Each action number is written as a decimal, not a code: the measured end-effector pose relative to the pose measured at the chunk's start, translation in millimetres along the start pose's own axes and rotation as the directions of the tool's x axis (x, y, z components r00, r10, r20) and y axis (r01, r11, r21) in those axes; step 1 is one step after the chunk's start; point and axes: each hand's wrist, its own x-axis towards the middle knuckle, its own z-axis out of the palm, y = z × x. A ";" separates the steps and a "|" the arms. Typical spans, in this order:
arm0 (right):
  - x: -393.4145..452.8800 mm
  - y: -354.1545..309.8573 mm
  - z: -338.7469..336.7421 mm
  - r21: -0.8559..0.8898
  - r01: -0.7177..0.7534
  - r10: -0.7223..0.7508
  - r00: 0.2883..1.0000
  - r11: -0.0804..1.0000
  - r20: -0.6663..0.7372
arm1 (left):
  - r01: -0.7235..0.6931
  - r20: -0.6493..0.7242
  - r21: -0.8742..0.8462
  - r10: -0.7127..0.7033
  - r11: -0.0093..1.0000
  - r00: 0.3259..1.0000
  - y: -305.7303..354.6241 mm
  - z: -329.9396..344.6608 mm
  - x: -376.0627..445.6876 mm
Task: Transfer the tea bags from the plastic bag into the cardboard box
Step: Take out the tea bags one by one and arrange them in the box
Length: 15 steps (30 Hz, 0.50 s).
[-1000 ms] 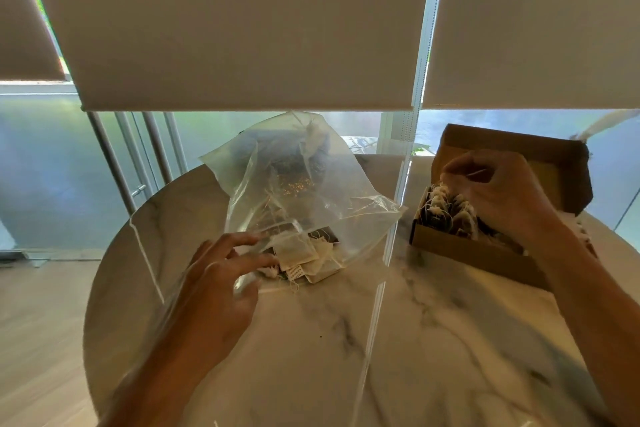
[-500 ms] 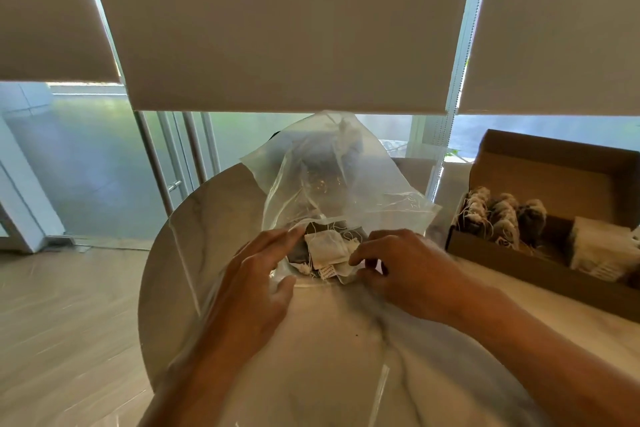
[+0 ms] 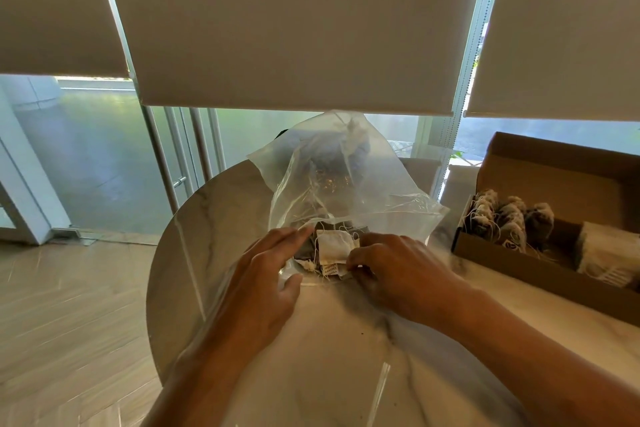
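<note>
On the round, glossy marble-patterned table, the left hand lies with loosely spread fingers on the mouth of the crinkled clear plastic bag, holding it wide. The right hand reaches in beside it, fingers curled, pinching at the pile of flat, pale paper tea bags with tangled white strings. To the right, well apart, the open brown cardboard box holds rows of upright tea bags. Beyond hang smooth beige roller blinds.
</note>
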 end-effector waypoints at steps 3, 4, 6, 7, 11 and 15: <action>-1.4 -0.8 -3.1 0.008 -0.003 0.003 1.000 1.000 -0.009 | 0.001 0.003 0.001 -0.001 1.000 1.000 1.2 -0.6 -0.2; -2.1 -0.5 -5.7 0.020 -0.015 0.016 1.000 1.000 -0.021 | 0.000 0.007 0.002 0.000 1.000 1.000 1.1 -0.5 -0.1; -3.9 0.4 -12.9 0.058 -0.059 0.062 0.996 0.997 -0.065 | -0.003 0.016 0.009 0.003 1.000 1.000 0.7 0.2 0.3; -5.0 1.0 -17.4 0.093 -0.082 0.090 0.992 0.992 -0.089 | -0.003 0.020 0.011 0.003 1.000 1.000 0.7 0.4 0.6; -7.4 0.0 -37.5 0.284 -0.152 0.204 0.965 0.947 -0.165 | -0.005 0.022 0.014 0.005 1.000 1.000 1.9 1.2 0.8; -8.1 0.6 -49.2 0.416 -0.190 0.298 0.931 0.889 -0.210 | -0.011 0.030 0.022 0.010 1.000 1.000 1.6 1.4 0.6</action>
